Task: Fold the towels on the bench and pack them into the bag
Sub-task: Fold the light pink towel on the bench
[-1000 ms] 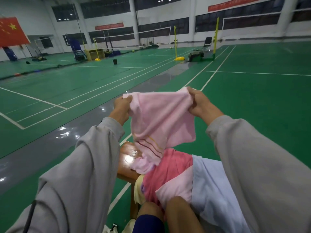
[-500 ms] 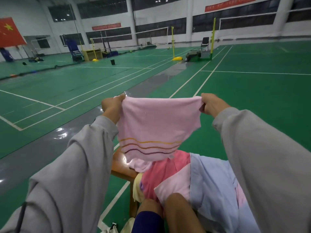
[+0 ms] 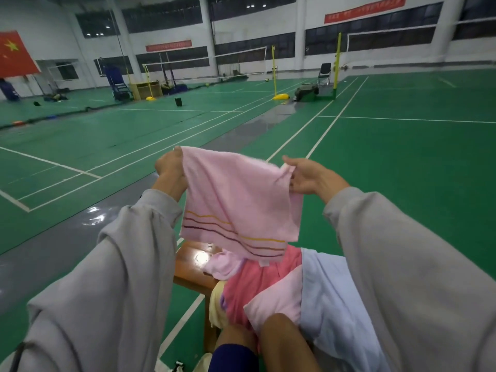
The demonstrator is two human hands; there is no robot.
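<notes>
A pale pink towel [image 3: 236, 202] is held up above the wooden bench [image 3: 192, 267], its top corners pinched by the left hand [image 3: 170, 167] and the right hand [image 3: 308, 175]. Its striped lower edge hangs just over the towel pile [image 3: 271, 285]. Open green court floor [image 3: 402, 162] lies beyond.

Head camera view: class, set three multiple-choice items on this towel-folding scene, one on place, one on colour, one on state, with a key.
1. Where does the pile of unfolded towels lie?
A. on the brown wooden bench
B. on the court floor
C. in a bag

2. What colour is the striped towel being held up?
A. blue
B. pale pink
C. yellow

3. How is it held?
A. by one hand
B. draped over a knee
C. by the left hand and right hand

Key: 1 A, the pile covers the bench end; 2 B, pale pink cloth; 3 C, one hand at each top corner.
</notes>
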